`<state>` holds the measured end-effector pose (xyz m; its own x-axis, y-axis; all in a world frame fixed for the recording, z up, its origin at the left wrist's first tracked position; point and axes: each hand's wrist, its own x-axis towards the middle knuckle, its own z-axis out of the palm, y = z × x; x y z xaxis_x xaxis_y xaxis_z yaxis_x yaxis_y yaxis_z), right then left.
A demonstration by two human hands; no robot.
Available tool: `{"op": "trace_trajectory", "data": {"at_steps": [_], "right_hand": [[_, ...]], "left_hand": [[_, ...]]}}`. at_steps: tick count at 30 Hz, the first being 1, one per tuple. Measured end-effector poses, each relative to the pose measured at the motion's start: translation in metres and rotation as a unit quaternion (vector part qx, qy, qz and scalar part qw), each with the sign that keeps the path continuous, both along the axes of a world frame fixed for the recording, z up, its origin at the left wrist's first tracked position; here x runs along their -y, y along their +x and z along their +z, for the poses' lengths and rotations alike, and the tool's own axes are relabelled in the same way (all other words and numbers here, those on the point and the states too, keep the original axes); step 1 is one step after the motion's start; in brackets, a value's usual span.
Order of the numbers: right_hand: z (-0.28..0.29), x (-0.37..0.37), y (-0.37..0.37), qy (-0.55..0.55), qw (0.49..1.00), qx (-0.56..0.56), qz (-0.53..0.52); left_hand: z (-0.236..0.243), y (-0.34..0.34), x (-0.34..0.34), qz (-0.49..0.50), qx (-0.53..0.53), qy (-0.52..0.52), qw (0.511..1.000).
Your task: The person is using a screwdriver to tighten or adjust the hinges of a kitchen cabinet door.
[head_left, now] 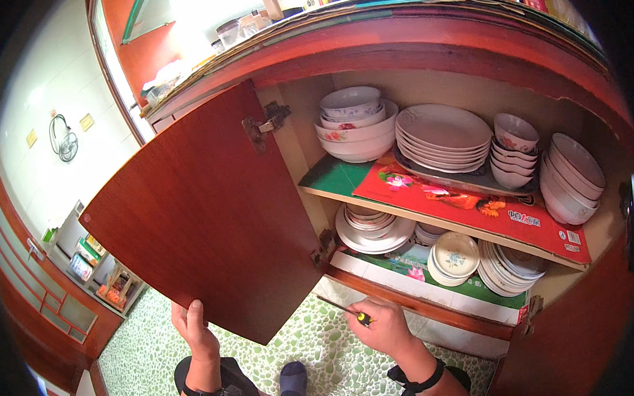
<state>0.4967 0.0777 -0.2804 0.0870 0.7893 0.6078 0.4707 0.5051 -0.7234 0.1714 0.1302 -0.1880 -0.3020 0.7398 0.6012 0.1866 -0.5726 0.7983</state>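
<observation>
The reddish-brown cabinet door (211,222) stands open on the left, its inner face toward me. My left hand (198,333) is closed around the door's lower edge, thumb on the inner face. In my right hand (388,331) is a screwdriver (341,308) with a yellow-and-black handle; its thin shaft points left, the tip apart from the door and just below the lower hinge (320,248). A metal upper hinge (267,119) joins the door to the cabinet's side wall.
Bowls (356,124) and stacked plates (443,136) fill the upper shelf (435,202); saucers (454,259) and more plates stand below. A second door (570,339) hangs at right. Above is a cluttered countertop (406,30). Pebble-patterned floor (144,345) lies beneath, with a small rack (98,260) at left.
</observation>
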Motion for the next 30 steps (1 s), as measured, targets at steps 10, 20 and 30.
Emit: {"op": "trace_trajectory", "data": {"at_steps": [10, 20, 30], "right_hand": [[-0.017, -0.003, 0.005, -0.056, 0.998, 0.010, -0.019], [-0.029, -0.007, 0.006, -0.072, 0.996, 0.043, -0.023], [-0.031, -0.006, 0.006, -0.083, 0.995, 0.043, -0.030]], "left_hand": [[-0.014, -0.010, 0.007, -0.074, -0.019, -0.001, 0.997], [-0.006, -0.002, 0.008, -0.036, -0.016, -0.007, 0.999], [0.000, -0.001, 0.007, -0.006, 0.019, -0.066, 0.998]]}}
